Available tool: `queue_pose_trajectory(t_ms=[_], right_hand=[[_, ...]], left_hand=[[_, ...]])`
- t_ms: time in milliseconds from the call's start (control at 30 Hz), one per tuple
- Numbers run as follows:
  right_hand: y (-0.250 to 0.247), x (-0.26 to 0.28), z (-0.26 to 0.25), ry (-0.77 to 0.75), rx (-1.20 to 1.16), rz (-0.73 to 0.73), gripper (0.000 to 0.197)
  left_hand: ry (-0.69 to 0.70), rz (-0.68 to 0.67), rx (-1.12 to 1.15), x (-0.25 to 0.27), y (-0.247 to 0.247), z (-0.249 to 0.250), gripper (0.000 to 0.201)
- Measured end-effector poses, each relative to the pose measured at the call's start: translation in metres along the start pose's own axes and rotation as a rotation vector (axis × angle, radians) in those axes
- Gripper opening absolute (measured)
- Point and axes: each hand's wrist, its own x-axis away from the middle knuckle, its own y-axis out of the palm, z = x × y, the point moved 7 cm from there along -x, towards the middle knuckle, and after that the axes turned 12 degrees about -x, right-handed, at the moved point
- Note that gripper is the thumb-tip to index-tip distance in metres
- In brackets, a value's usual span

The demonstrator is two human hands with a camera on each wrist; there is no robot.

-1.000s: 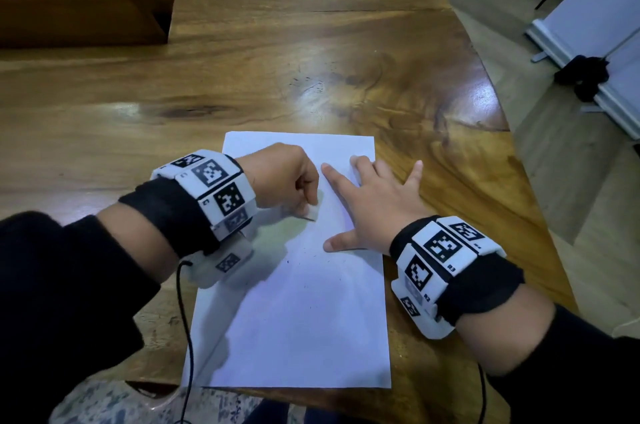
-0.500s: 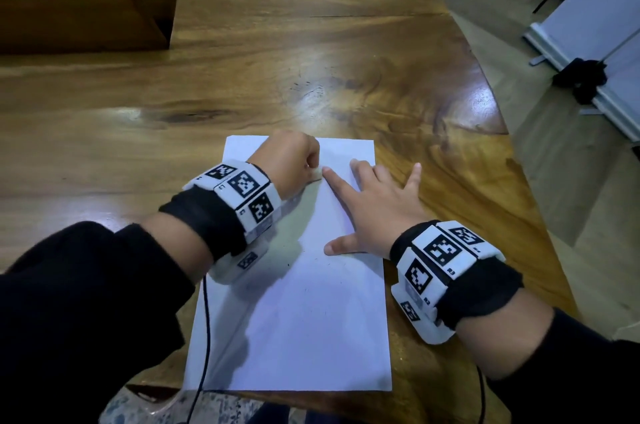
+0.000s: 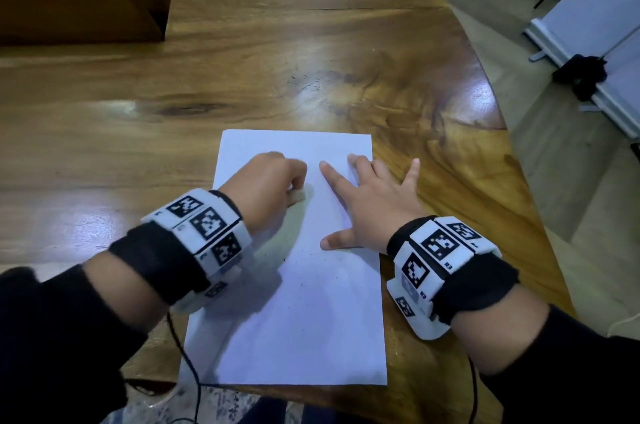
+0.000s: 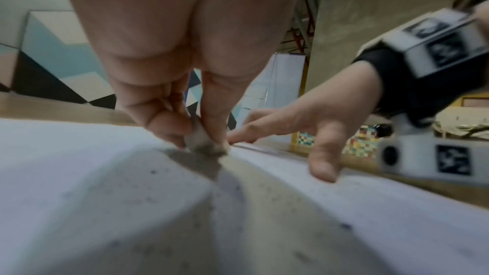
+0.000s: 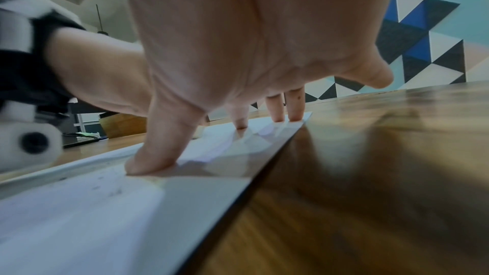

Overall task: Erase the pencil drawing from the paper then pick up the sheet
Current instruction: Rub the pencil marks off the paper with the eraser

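Left grip (image 3: 268,186) pinches the eraser (image 3: 298,196) against the sheet (image 3: 294,319), which lies flat on the worktop (image 3: 207,84), while the right grip (image 3: 372,212), fingers spread straight, presses the sheet's right side.

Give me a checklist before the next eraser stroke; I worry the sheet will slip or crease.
1. Left hand pinches eraser: ok.
2. Eraser touching paper: ok.
3. Right hand fingers spread, pressing the sheet flat: ok.
4. Paper lies fully on the table: not ok, near edge overhangs.
5. Pencil marks gone: cannot tell, only specks show.
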Motion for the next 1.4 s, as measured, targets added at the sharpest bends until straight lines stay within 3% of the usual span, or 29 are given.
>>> queue_pose_trajectory(t_ms=[100, 133, 300, 400, 567, 633, 733, 833, 967, 1067, 1233, 1300, 1400], right_hand=[[0.0, 0.0, 0.0, -0.001, -0.001, 0.002, 0.108], [0.0, 0.0, 0.0, -0.002, -0.001, 0.0, 0.108], [0.0, -0.001, 0.0, 0.001, 0.011, -0.004, 0.108], [0.0, -0.001, 0.0, 0.0, 0.004, -0.002, 0.108], [0.001, -0.001, 0.0, -0.011, -0.014, 0.01, 0.107], [0.0, -0.001, 0.0, -0.013, -0.011, 0.007, 0.107], [0.001, -0.001, -0.001, -0.008, -0.001, 0.001, 0.107], [0.0, 0.0, 0.0, -0.027, -0.002, -0.003, 0.11], [0.005, 0.009, 0.014, -0.088, -0.045, -0.129, 0.134], [0.013, 0.013, 0.019, -0.107, -0.03, -0.168, 0.147], [0.016, 0.012, 0.018, -0.096, -0.014, -0.168, 0.149], [0.015, 0.012, 0.019, -0.093, -0.02, -0.166, 0.148], [0.017, 0.013, 0.019, -0.093, -0.055, -0.171, 0.15]], left_hand=[[0.065, -0.244, -0.016, 0.016, 0.009, -0.003, 0.009], [0.068, -0.267, -0.017, 0.016, 0.008, -0.003, 0.01], [0.023, -0.103, 0.014, -0.013, -0.001, 0.005, 0.01], [0.024, -0.087, 0.014, -0.005, 0.001, 0.012, 0.009], [0.237, -0.409, -0.036, 0.044, 0.028, 0.028, 0.013], [0.209, -0.34, -0.051, 0.032, 0.022, 0.024, 0.013], [0.103, -0.112, -0.029, 0.012, 0.008, 0.013, 0.005], [0.066, -0.066, 0.017, 0.019, 0.013, 0.01, 0.006], [0.062, -0.011, 0.038, 0.024, 0.011, 0.009, 0.007], [0.081, -0.051, 0.014, 0.015, 0.007, 0.014, 0.004], [0.163, -0.053, 0.045, 0.001, 0.01, 0.046, 0.006], [0.209, -0.046, 0.062, 0.017, 0.017, 0.048, 0.003], [0.344, -0.187, 0.079, 0.053, 0.029, 0.046, 0.018]])
